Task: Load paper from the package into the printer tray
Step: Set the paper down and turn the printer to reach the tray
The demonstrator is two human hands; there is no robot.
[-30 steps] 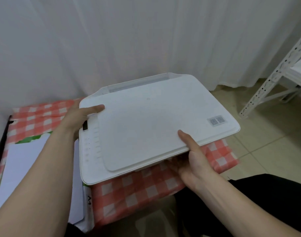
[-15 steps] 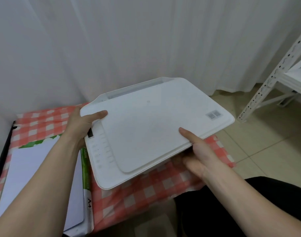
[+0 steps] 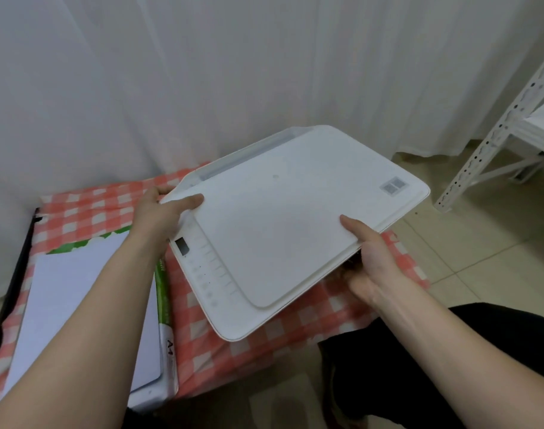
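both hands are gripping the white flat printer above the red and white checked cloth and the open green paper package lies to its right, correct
Not quite. In the head view the open green paper package lies to the left of the white flat printer, not the right. The rest holds: the left hand and right hand grip the printer above the red and white checked cloth.

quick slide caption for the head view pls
Left hand and right hand grip a white printer over a checked cloth; paper package lies beside it.

Home-like room: curtain (image 3: 264, 72), checked tablecloth (image 3: 88, 209), tiled floor (image 3: 481, 258).
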